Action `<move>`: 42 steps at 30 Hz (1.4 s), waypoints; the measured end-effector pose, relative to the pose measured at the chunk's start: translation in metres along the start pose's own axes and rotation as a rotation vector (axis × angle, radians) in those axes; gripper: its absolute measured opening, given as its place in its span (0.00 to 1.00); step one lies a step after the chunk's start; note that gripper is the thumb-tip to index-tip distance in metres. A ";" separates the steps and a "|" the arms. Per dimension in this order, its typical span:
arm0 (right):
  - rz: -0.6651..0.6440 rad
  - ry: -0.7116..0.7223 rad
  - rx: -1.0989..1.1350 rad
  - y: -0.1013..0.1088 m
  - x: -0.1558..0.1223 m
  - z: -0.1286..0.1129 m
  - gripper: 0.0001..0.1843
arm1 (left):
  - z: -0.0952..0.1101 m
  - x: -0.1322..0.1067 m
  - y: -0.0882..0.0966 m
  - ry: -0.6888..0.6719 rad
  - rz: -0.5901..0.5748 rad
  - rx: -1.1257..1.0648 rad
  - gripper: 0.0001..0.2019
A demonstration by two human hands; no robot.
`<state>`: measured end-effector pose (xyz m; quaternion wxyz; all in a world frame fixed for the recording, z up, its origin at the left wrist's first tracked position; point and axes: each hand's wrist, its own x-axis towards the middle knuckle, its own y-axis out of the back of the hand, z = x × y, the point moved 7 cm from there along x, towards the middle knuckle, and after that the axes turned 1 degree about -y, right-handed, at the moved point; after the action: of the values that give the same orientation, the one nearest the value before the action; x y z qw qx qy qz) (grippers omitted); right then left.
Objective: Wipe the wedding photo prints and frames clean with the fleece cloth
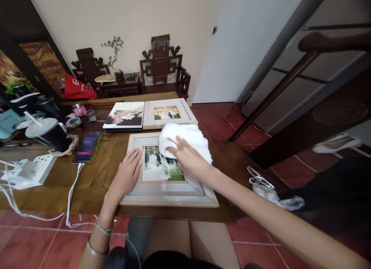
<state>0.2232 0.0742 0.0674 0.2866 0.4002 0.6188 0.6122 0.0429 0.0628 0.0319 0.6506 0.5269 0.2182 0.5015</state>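
Note:
A picture frame with a pale wooden edge and a grey-white mat lies flat on the table before me. Behind its glass is a wedding photo. My left hand rests on the frame's left side, fingers stretched out and nothing in them. On the upper right part of the glass, my right hand presses a folded white cloth, with the fingers bent over its near edge. The cloth hides the frame's upper right corner and part of the photo.
Behind lie a second picture frame and a photo album. To the left are a phone on a cable, a power strip and a lidded drink cup. Scissors and crumpled plastic lie at the right.

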 end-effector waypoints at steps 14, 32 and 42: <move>-0.300 0.250 0.329 0.023 -0.083 -0.061 0.27 | 0.003 -0.001 0.001 0.011 0.036 -0.021 0.22; -0.008 0.146 0.008 -0.012 0.010 -0.030 0.27 | 0.000 -0.002 -0.001 -0.005 0.027 -0.045 0.22; -0.038 0.249 0.381 0.014 -0.075 -0.063 0.27 | 0.002 -0.002 0.001 -0.009 0.030 -0.041 0.21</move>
<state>0.2107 -0.0236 0.0763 0.1389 0.3569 0.7612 0.5233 0.0434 0.0605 0.0325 0.6545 0.5188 0.1970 0.5135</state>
